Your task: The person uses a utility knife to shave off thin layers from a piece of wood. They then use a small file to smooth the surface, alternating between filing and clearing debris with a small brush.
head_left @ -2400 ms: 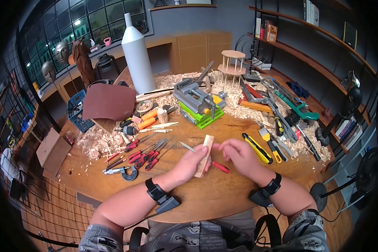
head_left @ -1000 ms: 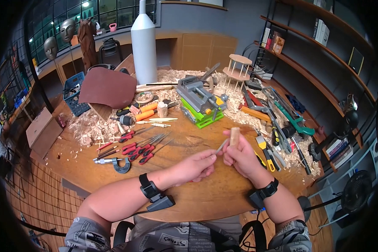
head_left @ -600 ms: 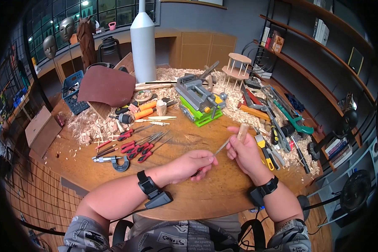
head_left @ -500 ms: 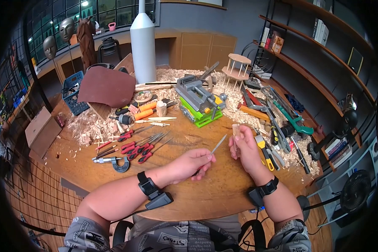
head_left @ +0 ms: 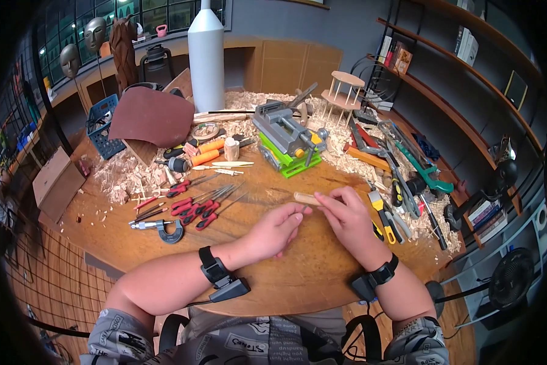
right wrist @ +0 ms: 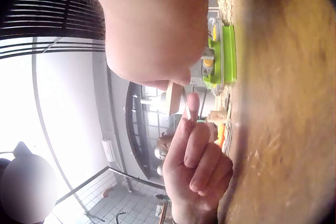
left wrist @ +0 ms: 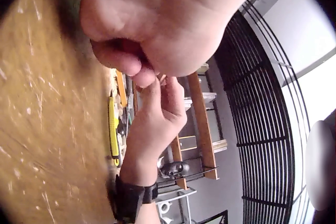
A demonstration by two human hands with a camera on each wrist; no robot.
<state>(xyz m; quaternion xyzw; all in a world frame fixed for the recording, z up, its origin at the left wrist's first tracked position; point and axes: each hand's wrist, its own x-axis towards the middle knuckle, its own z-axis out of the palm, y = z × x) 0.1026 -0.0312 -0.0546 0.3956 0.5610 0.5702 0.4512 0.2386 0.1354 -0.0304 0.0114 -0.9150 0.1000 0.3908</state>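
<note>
My right hand (head_left: 346,216) pinches a short pale wooden piece (head_left: 306,198) over the round wooden table (head_left: 285,286), and the piece lies level and points left. My left hand (head_left: 278,230) sits just to its left with fingers curled, thumb tip by the wood. The thin needle file it grips is almost wholly hidden inside the fist. In the right wrist view the left hand (right wrist: 198,166) shows as a fist with one finger raised towards the wooden piece (right wrist: 174,97). The left wrist view shows the right hand (left wrist: 156,124) with fingers drawn together.
A row of red-handled files (head_left: 197,210) and a micrometer (head_left: 158,227) lie to the left of the hands. A grey vise on a green base (head_left: 287,141) stands behind. A yellow utility knife (head_left: 380,226), pliers and saws lie to the right among wood shavings (head_left: 127,179).
The wooden piece went from both hands into the right hand, first upright, now level. The left hand took the file, which earlier stuck out towards the wood and is now tucked in as the hands closed together.
</note>
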